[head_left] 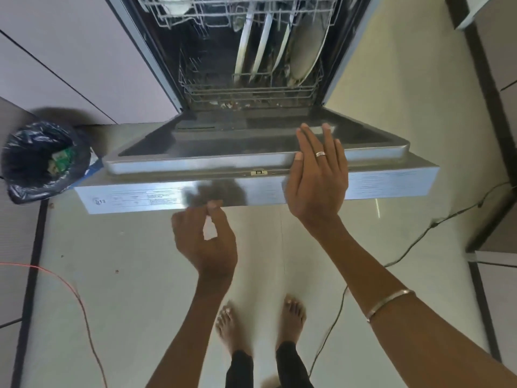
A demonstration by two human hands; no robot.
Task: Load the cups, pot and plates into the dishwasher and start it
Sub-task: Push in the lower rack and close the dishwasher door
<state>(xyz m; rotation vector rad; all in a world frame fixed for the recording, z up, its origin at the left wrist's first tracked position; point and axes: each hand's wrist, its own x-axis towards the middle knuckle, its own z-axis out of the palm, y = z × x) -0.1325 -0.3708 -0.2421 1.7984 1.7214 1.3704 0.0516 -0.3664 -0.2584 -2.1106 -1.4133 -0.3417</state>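
Right hand (317, 177) flat on dishwasher door (195, 163)

Both arms are bare, with no sleeves to see. The right hand (317, 180) wears a silver ring (320, 154) on one finger. On the right forearm there is a thin metal bangle (389, 303), at about four o'clock from the ring. The left hand (205, 239) wears nothing. At six o'clock the two feet (292, 317) are bare, and above the ankles are tight black trouser legs (291, 365).
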